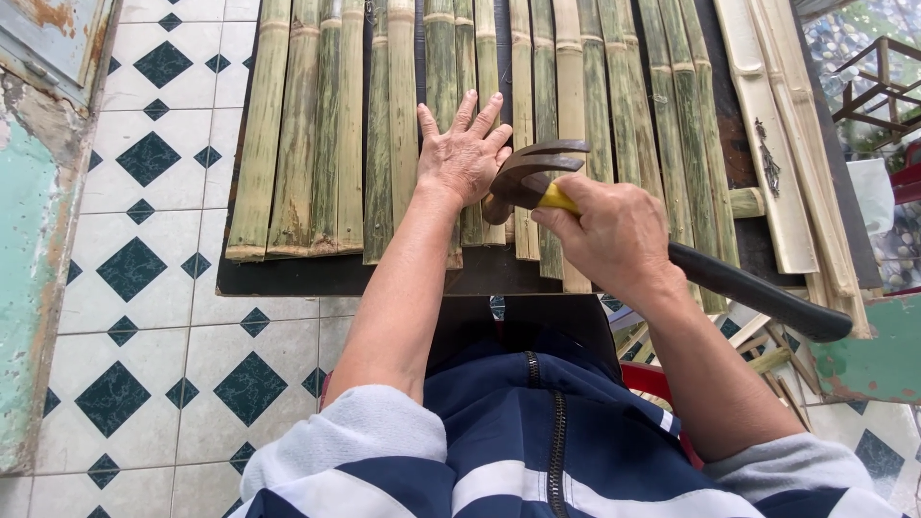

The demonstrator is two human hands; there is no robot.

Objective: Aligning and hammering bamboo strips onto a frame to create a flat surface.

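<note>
On the dark table (288, 278), the left hand (465, 153) lies flat, fingers spread, pinning bamboo slats (384, 125). At its 4 o'clock, the right hand (614, 235) grips a hammer (532, 177) near the head; a glancing blow could catch those fingers.

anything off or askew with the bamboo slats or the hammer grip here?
Slightly. The right hand grips the claw hammer right up by its head, so the black handle trails unused behind the wrist. The bamboo slats end unevenly at the near edge and have gaps between them. The left hand lies flat on them.
</note>
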